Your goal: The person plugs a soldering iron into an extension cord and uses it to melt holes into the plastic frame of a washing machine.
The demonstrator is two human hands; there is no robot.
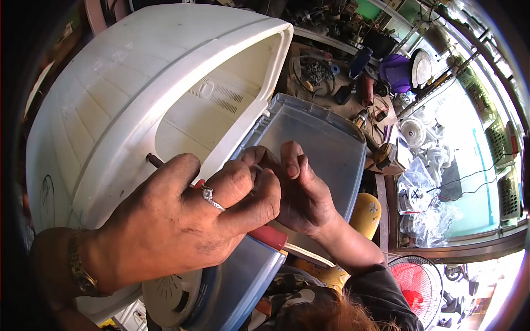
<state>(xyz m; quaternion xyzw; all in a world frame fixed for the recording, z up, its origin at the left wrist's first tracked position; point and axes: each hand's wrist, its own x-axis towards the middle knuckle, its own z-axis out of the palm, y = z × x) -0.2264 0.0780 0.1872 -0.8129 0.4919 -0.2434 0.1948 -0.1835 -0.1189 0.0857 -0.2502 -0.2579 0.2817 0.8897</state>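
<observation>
My left hand (193, 212), with a ring and a wristwatch, is curled over a red-handled tool (269, 237). The dark shaft (155, 160) sticks out past the knuckles towards the white plastic housing (124, 83); its handle end shows below the hand. My right hand (301, 190) is palm up with its fingers bent, its fingertips meeting those of my left hand. Anything small between the fingertips is hidden. Both hands are above a translucent grey-blue plastic bin or lid (317, 146), beside the housing's open hollow.
A cluttered bench (337, 102) with tools and wires lies at upper right. Clear plastic bags (422, 215) are at right, above a red fan (414, 287). A round white part (171, 295) sits at lower left. Yellow patterned fabric (365, 215) shows near my right forearm.
</observation>
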